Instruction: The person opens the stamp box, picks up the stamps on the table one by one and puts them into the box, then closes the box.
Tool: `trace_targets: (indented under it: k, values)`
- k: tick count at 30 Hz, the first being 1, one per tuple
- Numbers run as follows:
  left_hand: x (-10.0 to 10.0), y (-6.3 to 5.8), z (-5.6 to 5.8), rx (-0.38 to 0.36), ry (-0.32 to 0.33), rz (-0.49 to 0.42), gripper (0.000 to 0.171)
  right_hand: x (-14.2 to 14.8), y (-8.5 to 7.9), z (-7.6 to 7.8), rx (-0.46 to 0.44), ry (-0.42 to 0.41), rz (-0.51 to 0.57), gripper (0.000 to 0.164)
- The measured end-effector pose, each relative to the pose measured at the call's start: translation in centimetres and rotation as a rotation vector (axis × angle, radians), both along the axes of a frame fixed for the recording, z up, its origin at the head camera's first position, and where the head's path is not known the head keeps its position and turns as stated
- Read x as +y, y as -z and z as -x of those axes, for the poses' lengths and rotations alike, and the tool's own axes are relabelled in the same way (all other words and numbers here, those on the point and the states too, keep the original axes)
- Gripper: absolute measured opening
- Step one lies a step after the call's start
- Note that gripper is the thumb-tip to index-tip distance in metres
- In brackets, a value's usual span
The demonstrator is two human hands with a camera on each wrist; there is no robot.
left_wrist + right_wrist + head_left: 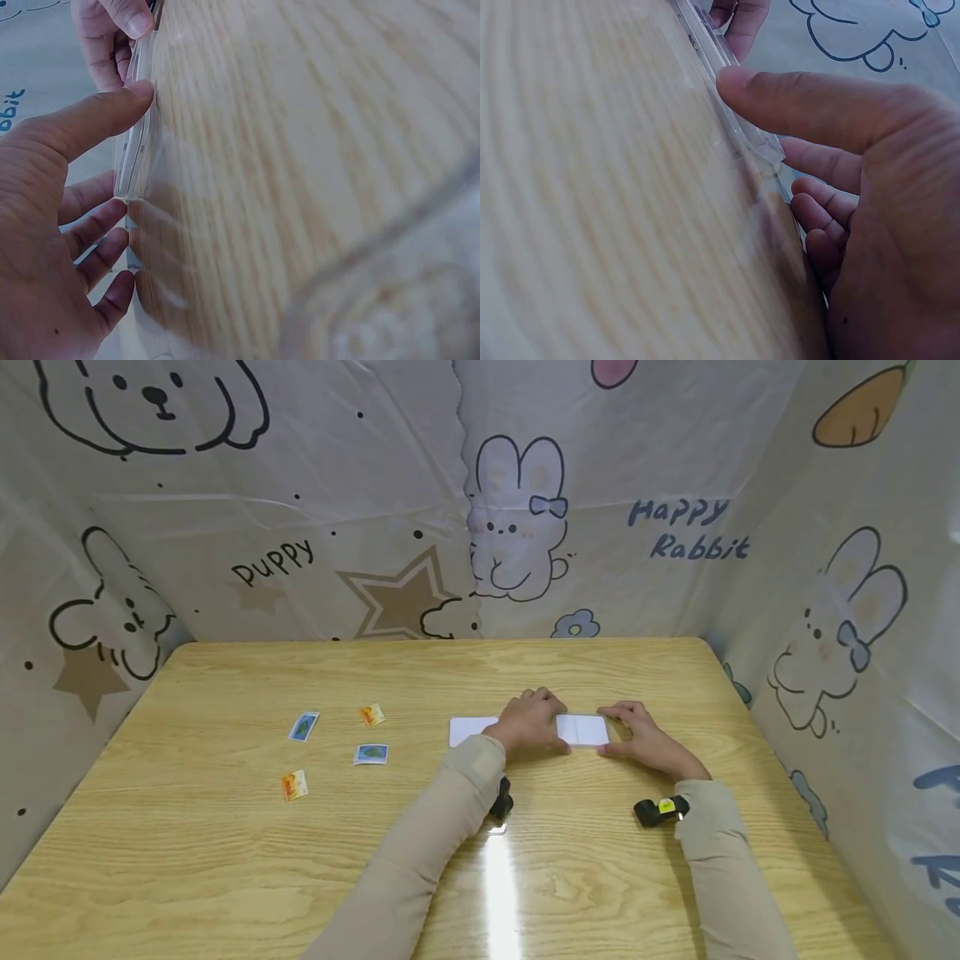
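Case (582, 730) of clear, white-faced rectangular plastic: from my post I see left hand (527, 724) and right hand (645, 741) pinching opposite ends, thumbs nearest me, over yellow wood-grain table's (225, 868) right half.

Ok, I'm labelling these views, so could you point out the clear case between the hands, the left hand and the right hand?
Clear case (582, 731): head view, middle of its top face.
Left hand (528, 724): head view, middle of the hand.
Right hand (647, 742): head view, middle of the hand.
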State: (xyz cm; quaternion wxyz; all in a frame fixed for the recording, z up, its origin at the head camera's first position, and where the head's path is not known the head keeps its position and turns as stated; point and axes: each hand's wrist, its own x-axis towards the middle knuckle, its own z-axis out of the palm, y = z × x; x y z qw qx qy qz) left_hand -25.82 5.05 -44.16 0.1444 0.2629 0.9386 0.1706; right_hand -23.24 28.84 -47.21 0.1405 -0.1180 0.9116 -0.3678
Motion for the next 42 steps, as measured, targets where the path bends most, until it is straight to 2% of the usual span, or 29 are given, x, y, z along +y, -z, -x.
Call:
trace_targets:
  k: [9,22,28,36,42]
  values:
    - [0.1,0.2,0.1,0.029,0.001,-0.008,0.062,-0.4,-0.4,-0.4,0.016,-0.005,-0.022,0.074]
    - [0.0,-0.4,0.5,-0.005,-0.004,-0.055,0.067,-0.2,-0.3,-0.3,0.032,-0.008,-0.039,0.074]
    - [-0.7,-1.3,0.2,-0.015,-0.005,-0.069,0.068,-0.3,-0.6,-0.2,0.025,-0.008,-0.023,0.072]
    - [-1.6,-2.1,-0.5,0.0,0.035,-0.098,0.069,-0.3,-0.6,-0.2,0.015,-0.008,-0.02,0.071]
    - [-1.9,-2.4,-2.2,0.005,0.091,-0.049,0.068,-0.4,-0.4,-0.2,-0.002,-0.011,-0.015,0.071]
